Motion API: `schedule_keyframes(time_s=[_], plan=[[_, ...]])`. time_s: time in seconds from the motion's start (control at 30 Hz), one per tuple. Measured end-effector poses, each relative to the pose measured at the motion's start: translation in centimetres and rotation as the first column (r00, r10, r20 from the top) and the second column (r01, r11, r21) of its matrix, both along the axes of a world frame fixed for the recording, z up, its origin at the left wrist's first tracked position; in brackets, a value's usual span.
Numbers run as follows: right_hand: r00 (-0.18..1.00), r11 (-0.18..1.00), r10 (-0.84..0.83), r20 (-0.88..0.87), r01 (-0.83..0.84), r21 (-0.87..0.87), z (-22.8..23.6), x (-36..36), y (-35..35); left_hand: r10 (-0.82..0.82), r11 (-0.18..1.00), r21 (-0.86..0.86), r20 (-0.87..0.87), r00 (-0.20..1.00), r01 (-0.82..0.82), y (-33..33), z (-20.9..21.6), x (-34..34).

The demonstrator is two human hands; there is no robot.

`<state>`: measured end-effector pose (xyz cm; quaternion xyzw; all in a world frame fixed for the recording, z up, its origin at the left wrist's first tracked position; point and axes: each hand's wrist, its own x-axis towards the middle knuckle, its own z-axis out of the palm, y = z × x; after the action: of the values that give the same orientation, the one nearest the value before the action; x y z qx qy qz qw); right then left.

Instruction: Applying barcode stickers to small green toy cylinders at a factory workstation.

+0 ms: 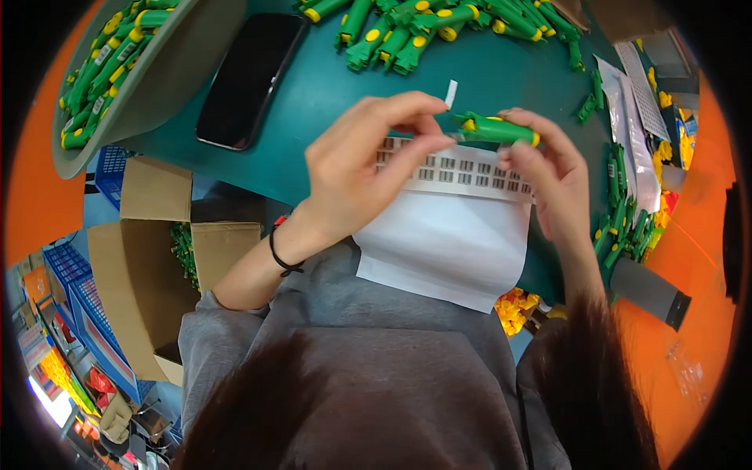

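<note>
My right hand point(552, 168) grips a green plastic handle-shaped piece point(497, 131) with yellow ends, fingers above and thumb below. My left hand point(364, 160) is just left of it, with a small white sticker point(451, 93) at its index fingertip. The left thumb tip is close to the left end of the green piece; whether they touch I cannot tell. Below both hands lies a sheet of barcode stickers point(462, 178), its lower part bare white backing point(446, 247) hanging over the table edge toward my lap.
More green pieces point(407, 31) are heaped at the table's far side, with others at the right edge. A grey tub point(176, 66) of them leans at far left, beside a black phone point(251, 82). An open cardboard box point(129, 290) stands lower left. Plastic bags point(634, 133) lie right.
</note>
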<state>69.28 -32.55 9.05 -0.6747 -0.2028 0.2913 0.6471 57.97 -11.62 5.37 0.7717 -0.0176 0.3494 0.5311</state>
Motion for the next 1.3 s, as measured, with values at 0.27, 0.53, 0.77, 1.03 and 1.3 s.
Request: schedule_keyframes(time_s=[0.27,0.53,0.77,1.03,1.3], plan=[[0.988,0.992,-0.022,0.156,0.002,0.127,-2.8,-2.3,-2.0,-0.277,0.95,-0.215,-0.246,0.929,0.226,-0.8,3.7,0.1],[0.954,0.99,-0.041,0.297,-0.002,0.142,-2.8,-2.8,-2.3,-0.384,0.923,-0.145,-0.376,0.843,0.356,-1.9,4.3,1.3],[0.961,0.994,-0.056,0.271,0.028,0.105,-2.3,-3.0,-2.3,-0.389,0.918,-0.088,-0.396,0.832,0.387,-1.9,4.4,1.6],[0.96,0.993,-0.069,0.271,0.04,0.111,-1.9,-3.1,-2.1,-0.376,0.919,-0.049,-0.407,0.833,0.391,-1.9,4.4,1.7],[0.959,0.992,-0.074,0.274,0.043,0.117,-2.2,-3.2,-2.2,-0.394,0.918,-0.136,-0.41,0.822,0.372,-2.3,4.1,1.5]])
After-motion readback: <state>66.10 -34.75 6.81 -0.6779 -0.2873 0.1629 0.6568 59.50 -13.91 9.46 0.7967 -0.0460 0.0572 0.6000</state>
